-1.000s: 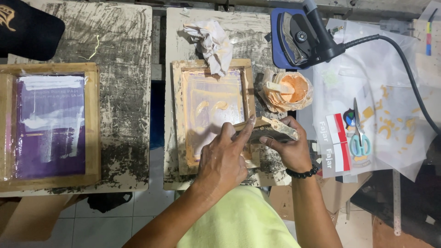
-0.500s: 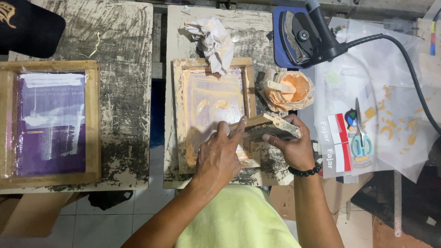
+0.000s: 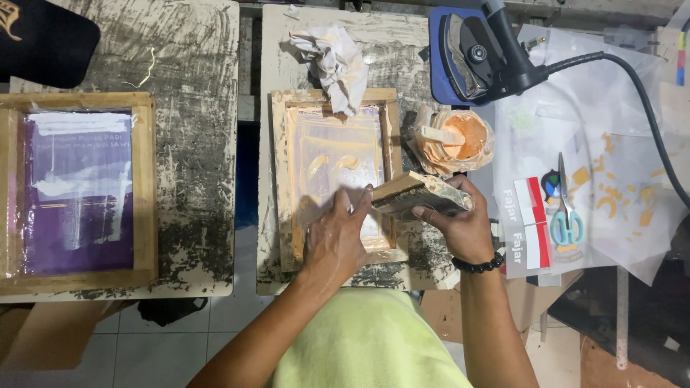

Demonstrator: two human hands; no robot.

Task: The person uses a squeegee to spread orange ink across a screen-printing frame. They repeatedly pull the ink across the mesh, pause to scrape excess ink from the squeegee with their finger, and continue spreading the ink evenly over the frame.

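Landmark: the wooden screen frame in front of me, lying flat on a paint-smeared table, its mesh coated with pale orange ink.

Far left of that frame, on a separate table: a second wooden frame with a purple mesh. A dark cap sits beyond it at the corner.

On the far rail of my frame: a crumpled, stained rag, draped partly over the wood.

My left hand lies spread on the near part of the frame's mesh, fingers pressing flat, thumb reaching towards the squeegee.

The squeegee, a wooden block caked in ink, is over the frame's right rail, tilted. My right hand is clamped around it from the right side; a dark bead bracelet sits on that wrist. The two hands are close, nearly touching at the squeegee.

Just right of the frame: an open pot of orange ink with a stick in it. Beyond that, a dark iron on a blue pad. Further right, scissors with teal handles lie on clear plastic sheets.
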